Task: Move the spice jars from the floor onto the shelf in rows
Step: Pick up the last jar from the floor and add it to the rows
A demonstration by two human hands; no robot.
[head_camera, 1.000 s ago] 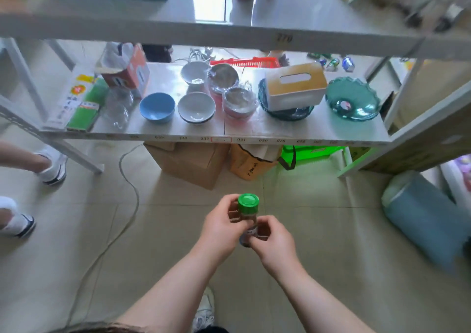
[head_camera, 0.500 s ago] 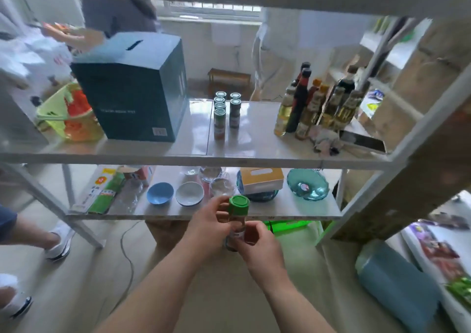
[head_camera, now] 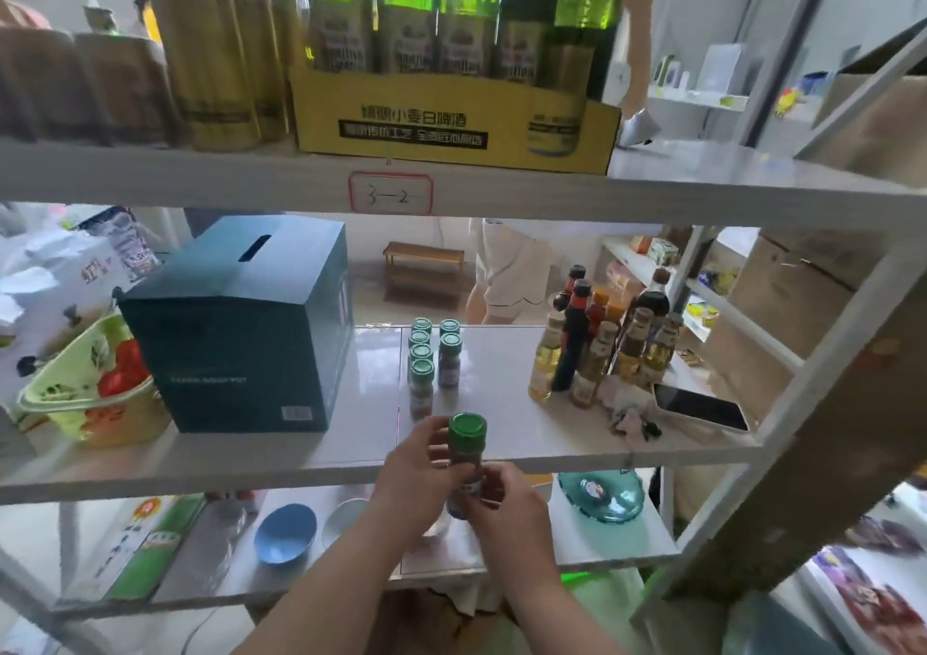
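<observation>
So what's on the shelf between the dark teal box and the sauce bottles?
Head view: two short rows of green-capped spice jars stand between the teal box and the sauce bottles.

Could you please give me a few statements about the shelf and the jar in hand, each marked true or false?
1. Both hands hold one green-lidded spice jar: the left hand and the right hand share the grip. True.
2. The held jar already stands on the middle shelf. False: it is in the air at the shelf's front edge.
3. The jars on the shelf form two rows running front to back. True.
4. The right row is longer than the left. False: the left row holds more jars.
5. The dark teal box stands right of the jar rows. False: it stands to their left.
</observation>
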